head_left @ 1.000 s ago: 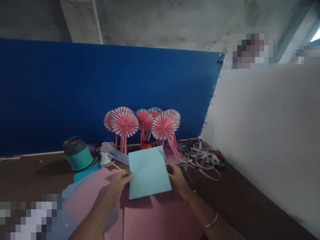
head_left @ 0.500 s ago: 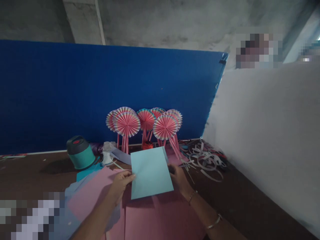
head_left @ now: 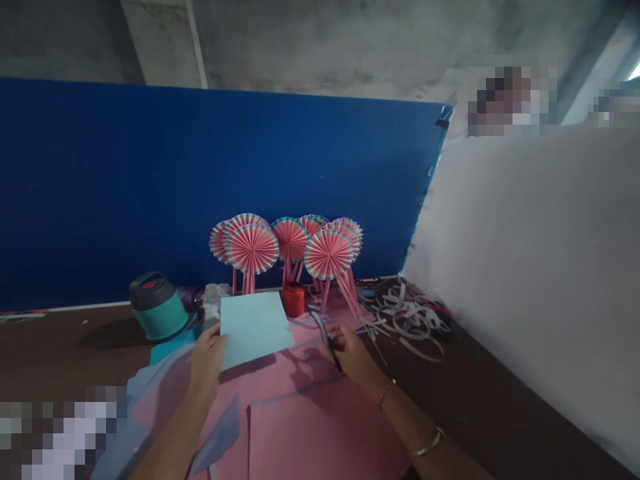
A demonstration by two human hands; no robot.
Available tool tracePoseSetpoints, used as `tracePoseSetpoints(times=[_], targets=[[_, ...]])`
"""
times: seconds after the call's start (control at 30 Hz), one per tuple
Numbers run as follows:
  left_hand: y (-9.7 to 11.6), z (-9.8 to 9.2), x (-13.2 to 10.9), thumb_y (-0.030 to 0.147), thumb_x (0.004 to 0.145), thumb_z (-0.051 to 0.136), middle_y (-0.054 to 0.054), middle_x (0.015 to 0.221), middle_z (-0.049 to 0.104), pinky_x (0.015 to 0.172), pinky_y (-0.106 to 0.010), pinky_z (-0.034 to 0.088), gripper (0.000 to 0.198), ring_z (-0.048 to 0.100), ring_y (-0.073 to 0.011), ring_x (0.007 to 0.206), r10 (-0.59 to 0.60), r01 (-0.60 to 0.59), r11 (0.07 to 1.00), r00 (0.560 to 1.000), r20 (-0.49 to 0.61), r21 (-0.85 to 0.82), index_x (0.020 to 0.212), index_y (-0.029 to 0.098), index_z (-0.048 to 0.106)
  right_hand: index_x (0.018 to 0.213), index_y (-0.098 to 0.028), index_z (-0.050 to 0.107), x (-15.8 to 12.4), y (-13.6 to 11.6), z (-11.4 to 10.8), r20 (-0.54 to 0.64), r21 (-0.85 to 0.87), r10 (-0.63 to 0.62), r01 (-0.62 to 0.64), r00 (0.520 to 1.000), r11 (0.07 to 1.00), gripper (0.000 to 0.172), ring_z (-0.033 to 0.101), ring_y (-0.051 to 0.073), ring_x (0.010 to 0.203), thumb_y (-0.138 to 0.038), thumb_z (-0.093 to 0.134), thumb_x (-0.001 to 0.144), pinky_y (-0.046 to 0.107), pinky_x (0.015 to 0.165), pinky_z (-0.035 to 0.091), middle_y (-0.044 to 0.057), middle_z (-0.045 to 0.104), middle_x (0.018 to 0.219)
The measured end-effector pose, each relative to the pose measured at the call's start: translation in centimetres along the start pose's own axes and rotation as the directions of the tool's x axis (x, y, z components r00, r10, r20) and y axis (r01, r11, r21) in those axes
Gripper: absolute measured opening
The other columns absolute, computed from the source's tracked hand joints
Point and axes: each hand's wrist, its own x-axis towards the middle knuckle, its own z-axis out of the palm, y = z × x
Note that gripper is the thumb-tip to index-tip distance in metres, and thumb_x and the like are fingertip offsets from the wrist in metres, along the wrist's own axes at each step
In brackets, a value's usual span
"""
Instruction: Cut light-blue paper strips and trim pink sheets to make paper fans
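Note:
My left hand [head_left: 207, 360] pinches the near left corner of a light blue paper sheet [head_left: 254, 327] and holds it above the pink sheets [head_left: 310, 427] that lie on the brown table [head_left: 60, 353]. My right hand [head_left: 350, 350] is closed round a pair of scissors [head_left: 325, 337], whose blades point away from me over the pink paper. The blue sheet now hangs to the left of the scissors, apart from them.
Several pink pleated paper fans on sticks [head_left: 287, 250] lean on a blue board [head_left: 200, 180] at the back. A red spool [head_left: 294, 299] stands before them. A teal lidded jar [head_left: 157, 307] sits left. Curled paper strips [head_left: 405, 317] lie right, by a white board [head_left: 530, 267].
My left hand has carried the blue sheet to the left. My right hand has let go of the sheet, and the scissors in it now show.

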Motion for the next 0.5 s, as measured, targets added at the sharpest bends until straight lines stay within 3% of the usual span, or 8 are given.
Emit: tracePoseSetpoints(times=[0.1,0.2,0.27,0.33,0.37,0.4,0.43,0.5], targets=[[-0.2,-1.3,1.1,0.021,0.067,0.052,-0.007,0.091,0.071,0.068,-0.030,0.050,0.050,0.068,-0.0239,0.080,0.029,-0.029,0.994,1.000,-0.002,0.104,0.116,0.017,0.059,0.085,-0.020,0.056,0.1,-0.5,-1.3,-0.102,-0.255,-0.086,0.057,0.991,0.965,0.023,0.056,0.015,0.054,-0.034,0.066,0.070,0.022,0.049,0.037,-0.003,0.061,0.059],[-0.1,-2.6,1.8,0.015,0.063,0.055,-0.014,0.109,0.067,0.081,-0.039,0.049,0.054,0.064,-0.0324,0.098,0.052,-0.039,0.956,0.998,-0.037,0.291,0.118,0.017,0.059,0.082,-0.019,0.062,0.4,-0.6,-2.7,-0.167,-0.567,-0.167,0.044,0.972,0.822,0.008,0.064,0.019,0.072,-0.023,0.060,0.075,0.025,0.064,0.043,0.003,0.069,0.073],[0.3,-3.0,1.7,0.013,0.065,0.054,-0.018,0.121,0.062,0.092,-0.045,0.043,0.059,0.056,-0.0362,0.114,0.154,-0.083,0.856,0.983,-0.098,0.510,0.124,0.016,0.055,0.084,-0.018,0.065,0.6,-0.6,-3.4,-0.202,-0.696,-0.156,-0.030,0.967,0.718,0.012,0.066,0.021,0.083,-0.018,0.058,0.074,0.027,0.073,0.044,0.008,0.071,0.086],[0.9,-2.8,1.1,0.014,0.071,0.053,-0.019,0.134,0.053,0.101,-0.049,0.037,0.058,0.044,-0.0375,0.128,0.336,-0.154,0.739,0.928,-0.162,0.656,0.129,0.016,0.052,0.087,-0.017,0.067,0.6,-0.6,-3.8,-0.239,-0.771,-0.125,-0.110,0.963,0.627,0.016,0.065,0.024,0.094,-0.017,0.060,0.073,0.028,0.077,0.044,0.013,0.070,0.098],[1.2,-2.5,0.6,0.015,0.074,0.052,-0.019,0.137,0.050,0.103,-0.049,0.034,0.055,0.041,-0.0362,0.130,0.429,-0.226,0.692,0.892,-0.139,0.686,0.130,0.016,0.052,0.090,-0.017,0.068,0.6,-0.6,-3.9,-0.256,-0.790,-0.099,-0.149,0.962,0.595,0.019,0.065,0.025,0.097,-0.017,0.060,0.073,0.029,0.078,0.044,0.014,0.069,0.102],[1.5,-2.0,0.0,0.016,0.077,0.049,-0.017,0.132,0.054,0.106,-0.047,0.033,0.049,0.044,-0.0341,0.128,0.505,-0.321,0.653,0.859,-0.079,0.686,0.126,0.017,0.055,0.093,-0.017,0.068,0.6,-0.6,-4.1,-0.270,-0.795,-0.061,-0.187,0.961,0.577,0.021,0.065,0.026,0.098,-0.018,0.059,0.074,0.029,0.077,0.044,0.015,0.069,0.103],[1.7,-1.4,-0.8,0.017,0.079,0.048,-0.015,0.122,0.061,0.106,-0.045,0.034,0.041,0.050,-0.0321,0.122,0.541,-0.437,0.618,0.840,0.050,0.653,0.118,0.017,0.060,0.096,-0.017,0.067,0.6,-0.6,-4.3,-0.278,-0.790,-0.015,-0.220,0.960,0.572,0.024,0.065,0.027,0.097,-0.018,0.058,0.075,0.030,0.075,0.044,0.015,0.070,0.102],[2.0,0.0,-2.9,0.021,0.082,0.049,-0.012,0.104,0.068,0.097,-0.040,0.041,0.027,0.060,-0.0289,0.105,0.519,-0.646,0.583,0.762,0.387,0.493,0.101,0.020,0.068,0.099,-0.017,0.066,0.8,-0.4,-4.7,-0.278,-0.760,0.074,-0.266,0.958,0.592,0.026,0.067,0.026,0.092,-0.019,0.057,0.076,0.029,0.070,0.043,0.013,0.072,0.097]])
